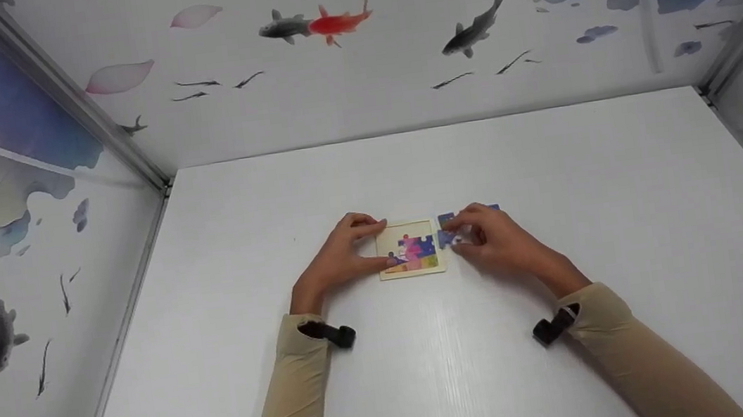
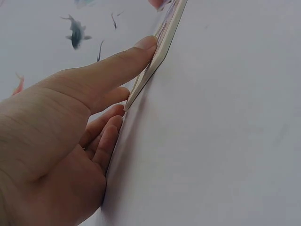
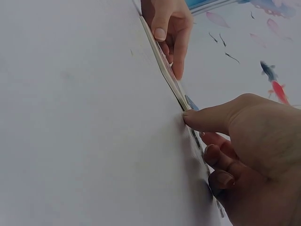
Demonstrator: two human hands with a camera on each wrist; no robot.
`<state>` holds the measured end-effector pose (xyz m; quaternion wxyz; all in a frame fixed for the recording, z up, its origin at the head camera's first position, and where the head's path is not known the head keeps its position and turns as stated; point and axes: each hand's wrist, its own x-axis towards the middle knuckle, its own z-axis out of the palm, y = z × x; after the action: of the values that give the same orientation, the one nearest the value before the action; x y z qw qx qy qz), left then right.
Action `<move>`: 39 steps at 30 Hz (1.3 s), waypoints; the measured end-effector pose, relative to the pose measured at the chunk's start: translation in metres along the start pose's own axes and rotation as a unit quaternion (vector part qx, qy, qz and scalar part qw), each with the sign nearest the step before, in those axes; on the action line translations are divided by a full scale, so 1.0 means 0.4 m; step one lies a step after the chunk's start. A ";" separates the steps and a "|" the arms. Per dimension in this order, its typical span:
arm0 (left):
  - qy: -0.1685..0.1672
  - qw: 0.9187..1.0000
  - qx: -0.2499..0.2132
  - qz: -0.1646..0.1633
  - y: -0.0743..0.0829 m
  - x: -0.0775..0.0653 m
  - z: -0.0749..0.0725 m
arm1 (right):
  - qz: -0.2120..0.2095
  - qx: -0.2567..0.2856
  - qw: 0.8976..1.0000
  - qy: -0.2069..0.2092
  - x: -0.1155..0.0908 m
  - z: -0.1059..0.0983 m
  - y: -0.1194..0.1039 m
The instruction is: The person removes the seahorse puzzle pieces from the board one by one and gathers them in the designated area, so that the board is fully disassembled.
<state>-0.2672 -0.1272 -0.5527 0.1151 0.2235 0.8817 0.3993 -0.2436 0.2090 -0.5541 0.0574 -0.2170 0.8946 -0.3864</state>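
A small square jigsaw puzzle tray [image 1: 387, 240] with a pale wooden rim lies on the white table. Pink, blue and yellow pieces [image 1: 412, 253] fill its lower and right part; the upper left shows bare board. My left hand [image 1: 346, 250] holds the tray's left side, thumb over the rim [image 2: 162, 55] and index finger at the upper corner. Right beside the tray, my right hand [image 1: 492, 236] pinches a blue puzzle piece [image 1: 446, 238] between thumb and fingers, low over the table. More blue pieces [image 1: 445, 218] lie behind that hand, partly hidden by it.
The white table [image 1: 392, 376] is bounded by a back wall [image 1: 359, 104] and a left wall [image 1: 68, 274], both printed with fish. Black straps with small cameras [image 1: 341, 336] sit at both wrists, over beige sleeves [image 1: 295, 395].
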 end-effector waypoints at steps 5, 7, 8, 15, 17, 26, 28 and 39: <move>-0.001 1.000 0.003 0.000 -0.003 0.000 0.000 | 0.004 -0.002 1.000 -0.002 -0.005 -0.007 0.001; -0.001 1.000 0.003 0.004 -0.005 0.001 0.000 | 0.010 -0.002 1.000 -0.001 -0.008 -0.011 0.002; 0.000 1.000 0.002 0.005 -0.007 0.001 0.000 | 0.012 -0.001 1.000 -0.002 -0.009 -0.013 0.003; 0.001 1.000 -0.002 0.010 -0.008 0.001 0.000 | 0.030 0.001 0.999 -0.011 -0.011 -0.017 0.002; 0.002 1.000 -0.003 0.008 -0.007 0.001 0.002 | 0.030 0.002 0.999 -0.011 -0.012 -0.018 0.001; 0.004 1.000 -0.006 0.001 -0.008 0.000 0.002 | 0.034 -0.001 0.999 -0.012 -0.014 -0.018 0.000; 0.004 1.000 -0.003 0.002 -0.008 0.001 0.002 | 0.033 -0.001 0.999 -0.013 -0.014 -0.017 0.000; 0.000 1.000 -0.007 0.008 -0.008 0.000 0.000 | 0.026 0.007 1.000 -0.003 -0.012 -0.012 -0.002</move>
<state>-0.2681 -0.1292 -0.5552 0.1134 0.2297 0.8770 0.4065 -0.2403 0.2139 -0.5503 0.0721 -0.1943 0.8971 -0.3903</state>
